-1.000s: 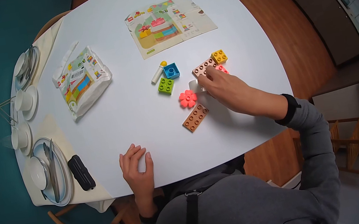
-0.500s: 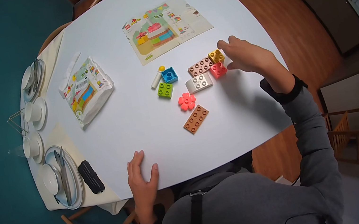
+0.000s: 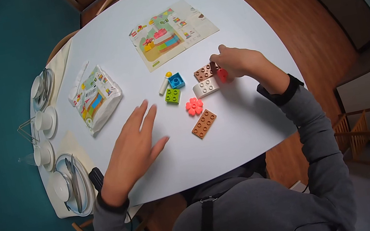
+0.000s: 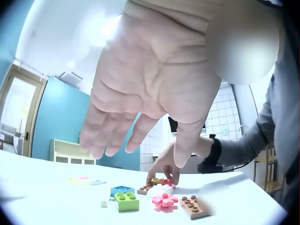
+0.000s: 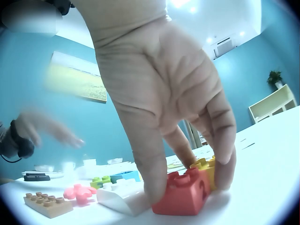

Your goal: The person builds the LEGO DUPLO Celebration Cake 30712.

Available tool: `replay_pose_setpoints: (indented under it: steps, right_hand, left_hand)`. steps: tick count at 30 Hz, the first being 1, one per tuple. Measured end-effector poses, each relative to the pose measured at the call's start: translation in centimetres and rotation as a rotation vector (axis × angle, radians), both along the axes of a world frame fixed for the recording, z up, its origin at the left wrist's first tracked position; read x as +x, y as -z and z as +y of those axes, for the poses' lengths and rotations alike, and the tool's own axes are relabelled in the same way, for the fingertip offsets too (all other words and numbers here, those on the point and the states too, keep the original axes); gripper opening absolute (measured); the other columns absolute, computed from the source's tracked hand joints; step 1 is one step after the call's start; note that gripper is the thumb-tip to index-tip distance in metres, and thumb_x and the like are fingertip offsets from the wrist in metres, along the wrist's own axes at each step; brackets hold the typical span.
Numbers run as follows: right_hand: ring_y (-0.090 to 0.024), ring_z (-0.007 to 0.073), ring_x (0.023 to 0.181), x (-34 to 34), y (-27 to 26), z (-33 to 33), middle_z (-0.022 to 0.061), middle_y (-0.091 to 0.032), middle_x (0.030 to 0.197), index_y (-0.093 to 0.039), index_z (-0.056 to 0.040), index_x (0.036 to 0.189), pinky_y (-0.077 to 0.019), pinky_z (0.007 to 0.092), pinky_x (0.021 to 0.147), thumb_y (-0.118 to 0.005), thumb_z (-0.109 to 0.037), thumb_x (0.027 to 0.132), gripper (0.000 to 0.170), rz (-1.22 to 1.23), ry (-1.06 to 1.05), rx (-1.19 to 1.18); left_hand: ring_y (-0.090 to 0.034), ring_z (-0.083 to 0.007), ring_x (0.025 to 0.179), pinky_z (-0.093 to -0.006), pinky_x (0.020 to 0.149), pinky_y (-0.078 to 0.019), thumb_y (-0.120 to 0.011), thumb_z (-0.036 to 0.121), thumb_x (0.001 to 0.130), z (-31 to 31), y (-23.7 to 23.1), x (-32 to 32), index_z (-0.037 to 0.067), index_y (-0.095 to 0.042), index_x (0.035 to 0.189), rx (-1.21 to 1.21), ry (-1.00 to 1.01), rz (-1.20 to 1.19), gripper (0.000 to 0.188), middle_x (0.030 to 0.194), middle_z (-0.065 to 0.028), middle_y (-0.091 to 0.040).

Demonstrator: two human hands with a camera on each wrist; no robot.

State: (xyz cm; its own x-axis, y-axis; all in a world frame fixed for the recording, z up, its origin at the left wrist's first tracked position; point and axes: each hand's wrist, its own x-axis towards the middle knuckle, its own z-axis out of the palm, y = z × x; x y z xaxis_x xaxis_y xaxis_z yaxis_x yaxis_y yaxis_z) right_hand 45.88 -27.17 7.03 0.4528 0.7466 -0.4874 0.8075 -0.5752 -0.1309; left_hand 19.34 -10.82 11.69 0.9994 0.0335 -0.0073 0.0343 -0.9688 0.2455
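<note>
My right hand (image 3: 245,63) pinches a red brick (image 5: 180,197) and a yellow brick (image 5: 205,165) side by side on the table, thumb at the red one, fingertips by the yellow. Against them lie a pink-brown brick (image 3: 202,73) and a white curved brick (image 3: 206,87). Fingers spread, my left hand (image 3: 129,150) hovers above the table and holds nothing. Between the hands are a coral flower piece (image 3: 194,107), a brown brick (image 3: 204,124), a green brick (image 3: 173,96), a blue brick (image 3: 176,80) and a white stick with a yellow tip (image 3: 164,86).
An unfolded picture sheet (image 3: 172,33) lies toward the far side. The printed bag (image 3: 96,100) is left of the bricks. Along the left edge stand stacked plates (image 3: 86,187), cups (image 3: 42,122) and cutlery; a black case (image 3: 97,177) is partly behind my left wrist.
My left hand has risen from the near edge and moved forward over the table. The right hand went from the white brick to the right, then closed around the red and yellow bricks.
</note>
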Motion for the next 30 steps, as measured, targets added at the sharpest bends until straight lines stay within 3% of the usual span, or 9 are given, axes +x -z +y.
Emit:
replay_pose_setpoints:
  steps: [3, 6, 7, 8, 10, 14, 20, 25, 30]
  right_hand:
    - [-0.060, 0.0359, 0.099, -0.2, 0.1, 0.2, 0.0219, -0.053, 0.115, -0.053, -0.0036, 0.117, -0.0511, 0.0406, 0.081, -0.078, -0.024, 0.069, 0.058, -0.004, 0.030, 0.020]
    - [-0.062, 0.0331, 0.097, -0.7, -1.0, 0.2, 0.0175, -0.056, 0.114, -0.059, -0.0044, 0.111, -0.0532, 0.0389, 0.080, -0.080, -0.018, 0.065, 0.053, 0.057, 0.158, 0.057]
    - [-0.061, 0.0322, 0.099, -0.5, -0.8, 0.1, 0.0165, -0.056, 0.114, -0.058, -0.0043, 0.111, -0.0532, 0.0393, 0.080, -0.080, -0.021, 0.065, 0.054, 0.052, 0.171, 0.063]
    - [-0.061, 0.0322, 0.099, -0.4, -0.8, 0.0, 0.0165, -0.056, 0.114, -0.058, -0.0043, 0.111, -0.0532, 0.0393, 0.080, -0.080, -0.021, 0.065, 0.054, 0.049, 0.172, 0.063]
    - [-0.059, 0.0356, 0.101, -0.4, -0.7, -0.1, 0.0204, -0.053, 0.113, -0.051, -0.0047, 0.120, -0.0504, 0.0421, 0.082, -0.077, -0.029, 0.070, 0.062, 0.061, 0.166, 0.066]
    - [-0.058, 0.0358, 0.102, -0.5, -0.6, -0.1, 0.0211, -0.053, 0.112, -0.050, -0.0052, 0.121, -0.0502, 0.0422, 0.082, -0.078, -0.027, 0.070, 0.063, 0.062, 0.191, 0.049]
    - [-0.058, 0.0365, 0.100, -0.7, 0.1, -0.4, 0.0216, -0.051, 0.111, -0.049, -0.0056, 0.122, -0.0502, 0.0416, 0.082, -0.078, -0.023, 0.070, 0.062, 0.063, 0.164, 0.059]
    - [-0.059, 0.0358, 0.098, -0.7, 0.0, -0.7, 0.0211, -0.051, 0.111, -0.048, -0.0061, 0.122, -0.0502, 0.0413, 0.081, -0.077, -0.023, 0.072, 0.060, 0.049, 0.181, 0.043]
    - [-0.059, 0.0350, 0.098, -1.2, -0.7, -1.2, 0.0203, -0.052, 0.110, -0.050, -0.0103, 0.121, -0.0499, 0.0413, 0.080, -0.075, -0.021, 0.074, 0.054, 0.074, 0.226, 0.023]
  left_hand:
    - [-0.035, -0.0435, 0.129, -0.0432, 0.105, -0.0354, -0.073, 0.027, 0.078, 0.2, 3.3, 5.0, 0.000, -0.030, 0.140, 0.018, -0.018, 0.027, 0.080, 0.143, -0.0290, -0.028]
    - [-0.032, -0.0471, 0.130, -0.0426, 0.106, -0.0344, -0.076, 0.033, 0.075, -0.2, 5.6, 8.1, -0.002, -0.023, 0.143, 0.068, -0.098, -0.027, 0.093, 0.144, -0.0355, -0.017]
    - [-0.031, -0.0504, 0.129, -0.0418, 0.106, -0.0341, -0.078, 0.036, 0.071, -0.7, 5.3, 8.8, -0.005, -0.021, 0.142, 0.052, -0.168, 0.133, 0.100, 0.144, -0.0382, -0.011]
    - [-0.031, -0.0504, 0.129, -0.0418, 0.106, -0.0341, -0.078, 0.036, 0.071, -0.8, 5.5, 9.3, -0.005, -0.021, 0.142, 0.052, -0.166, 0.130, 0.100, 0.144, -0.0382, -0.011]
    - [-0.033, -0.0482, 0.129, -0.0410, 0.106, -0.0351, -0.079, 0.036, 0.069, -0.6, 6.0, 9.8, -0.005, -0.021, 0.142, -0.113, -0.142, 0.158, 0.102, 0.144, -0.0372, -0.014]
    - [-0.036, -0.0444, 0.129, -0.0393, 0.105, -0.0365, -0.080, 0.033, 0.069, -0.1, 6.4, 10.2, -0.005, -0.022, 0.142, -0.161, -0.112, 0.203, 0.100, 0.144, -0.0344, -0.019]
    - [-0.043, -0.0379, 0.125, -0.0390, 0.102, -0.0404, -0.079, 0.017, 0.067, 0.3, 6.3, 9.9, 0.002, -0.033, 0.138, -0.201, -0.182, 0.180, 0.086, 0.141, -0.0232, -0.035]
    - [-0.051, -0.0342, 0.114, -0.0394, 0.094, -0.0452, -0.076, 0.007, 0.066, 0.6, 6.8, 9.4, 0.006, -0.046, 0.128, -0.235, -0.131, 0.022, 0.068, 0.125, -0.0149, -0.053]
    - [-0.055, -0.0322, 0.107, -0.0388, 0.088, -0.0474, -0.075, 0.007, 0.067, 0.1, 6.6, 9.5, 0.008, -0.052, 0.119, -0.235, -0.155, 0.037, 0.056, 0.117, -0.0110, -0.057]
